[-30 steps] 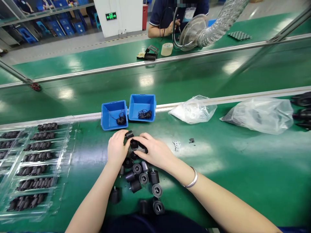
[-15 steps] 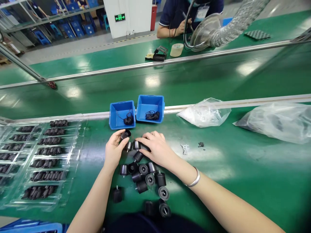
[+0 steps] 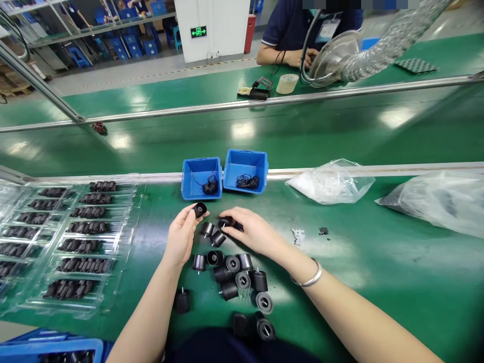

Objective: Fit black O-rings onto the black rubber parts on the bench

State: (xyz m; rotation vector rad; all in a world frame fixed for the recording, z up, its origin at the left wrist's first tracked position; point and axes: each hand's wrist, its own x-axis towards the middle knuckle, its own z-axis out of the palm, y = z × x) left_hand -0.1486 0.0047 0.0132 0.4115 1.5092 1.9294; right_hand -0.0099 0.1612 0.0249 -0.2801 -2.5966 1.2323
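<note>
My left hand point(image 3: 181, 234) pinches a black cup-shaped cylinder point(image 3: 200, 209), its hollow end tilted up and towards the right. My right hand point(image 3: 249, 229) is closed around another black cylinder with a thin metal pin point(image 3: 226, 222), held just above the green bench; the fingers partly cover it. Between the hands lie two loose cylinders, one standing pin-down point(image 3: 207, 229) and one tipped over point(image 3: 218, 238). Closer to me several more black cylinders point(image 3: 243, 280) lie in a loose group, some showing a ringed end with a pin.
Two blue bins point(image 3: 201, 179) with coiled black rings stand behind my hands. Clear trays point(image 3: 123, 237) of black parts lie left. Plastic bags point(image 3: 333, 181), small white pieces point(image 3: 298, 236) and small black pieces point(image 3: 323, 231) are right. Across the bench, a person sits behind a flexible duct point(image 3: 393, 45).
The view has shifted, so everything appears farther right. My right fingers, earlier spread over the cylinders, now hold one slightly apart from the others. My left hand keeps its cylinder.
</note>
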